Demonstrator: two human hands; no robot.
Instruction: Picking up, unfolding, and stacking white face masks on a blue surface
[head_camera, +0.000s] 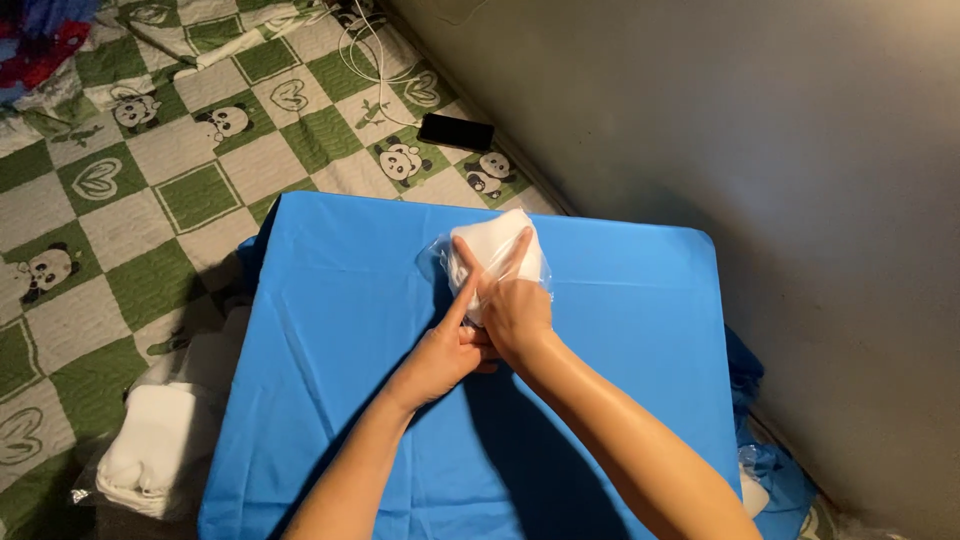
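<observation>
Two hands pressing a bagged white cloth on a blue cover

The left hand (447, 352) and the right hand (515, 310) touch each other, index fingers stretched forward onto a white cloth (495, 250) in a clear plastic bag (540, 268), pressing rather than gripping. It lies just beyond the fingertips on the blue cover (330, 330). A black phone (456, 131) lies well beyond the hands, and folded white cloths (150, 450) sit far to their left.

A home, likely a bedroom or sleeping area. A low table under a blue cover (350, 330) stands on a green-and-white checked quilt (150, 190) printed with pandas and hearts. Beyond the table, a black phone (456, 131) and white cable (365, 55) lie against a plain grey wall (750, 150). Left of the table sits folded white cloth (150, 450).
</observation>
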